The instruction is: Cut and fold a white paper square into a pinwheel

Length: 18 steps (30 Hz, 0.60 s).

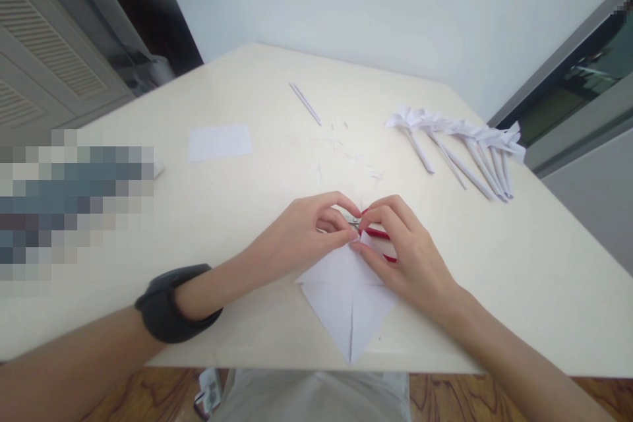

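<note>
A white sheet of paper (346,303) lies folded into a pointed shape at the near edge of the cream table (494,264), its tip toward me. My left hand (301,234) and my right hand (405,244) meet at its upper corner, both with fingers pinched on the paper's fold. Red-handled scissors (378,234) lie on the table under my right hand, mostly hidden, with the metal blades showing between my fingertips. A dark band sits on my left wrist.
Several rolled paper stems with folded tops (465,145) lie in a row at the right. A small white paper rectangle (220,142) lies at the left, a thin paper stick (305,103) farther back, and paper scraps (346,151) in the middle.
</note>
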Motion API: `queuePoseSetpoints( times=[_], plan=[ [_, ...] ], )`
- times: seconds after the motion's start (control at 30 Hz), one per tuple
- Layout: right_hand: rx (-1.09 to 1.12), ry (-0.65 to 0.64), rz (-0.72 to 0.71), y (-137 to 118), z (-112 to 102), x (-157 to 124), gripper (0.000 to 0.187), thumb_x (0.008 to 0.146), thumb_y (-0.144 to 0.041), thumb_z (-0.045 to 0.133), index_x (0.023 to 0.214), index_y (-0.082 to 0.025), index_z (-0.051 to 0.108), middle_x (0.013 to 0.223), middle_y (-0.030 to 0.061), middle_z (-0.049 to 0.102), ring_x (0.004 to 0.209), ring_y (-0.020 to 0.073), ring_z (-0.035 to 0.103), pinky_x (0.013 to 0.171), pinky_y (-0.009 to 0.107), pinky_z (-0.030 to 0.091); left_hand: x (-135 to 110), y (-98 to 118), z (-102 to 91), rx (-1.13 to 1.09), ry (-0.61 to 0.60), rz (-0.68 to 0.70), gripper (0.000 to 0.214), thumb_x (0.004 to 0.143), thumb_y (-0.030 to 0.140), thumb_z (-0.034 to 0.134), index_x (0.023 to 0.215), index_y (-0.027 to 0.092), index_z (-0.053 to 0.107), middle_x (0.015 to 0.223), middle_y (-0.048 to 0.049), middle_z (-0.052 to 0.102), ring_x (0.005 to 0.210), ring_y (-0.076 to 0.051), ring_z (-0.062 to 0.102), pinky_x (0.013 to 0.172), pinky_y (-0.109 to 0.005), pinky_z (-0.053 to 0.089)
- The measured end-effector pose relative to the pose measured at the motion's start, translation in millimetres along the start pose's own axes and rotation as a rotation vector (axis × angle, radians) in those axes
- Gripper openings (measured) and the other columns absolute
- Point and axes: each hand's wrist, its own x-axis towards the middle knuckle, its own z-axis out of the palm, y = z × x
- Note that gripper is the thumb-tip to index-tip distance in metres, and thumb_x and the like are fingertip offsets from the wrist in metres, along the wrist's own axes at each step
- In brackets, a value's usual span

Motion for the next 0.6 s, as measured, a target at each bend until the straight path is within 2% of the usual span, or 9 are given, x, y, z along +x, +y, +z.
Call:
queuePoseSetpoints(
  times=[0.6],
  plan=[
    [-0.084, 0.023, -0.076, 2.0, 0.1, 0.6, 0.012, 0.087, -0.019, 0.050, 0.096, -0.019, 0.058, 0.100, 0.0083, 0.054, 0.088, 0.0197, 0.053, 0.074, 0.036, 0.047, -0.7, -0.8, -0.1, -0.021, 0.017, -0.001, 0.020, 0.080, 0.027, 0.057, 0.100, 0.023, 0.057, 0.072, 0.0012, 0.068, 0.069, -0.015, 0.064, 0.058, -0.022, 0.045]
  ],
)
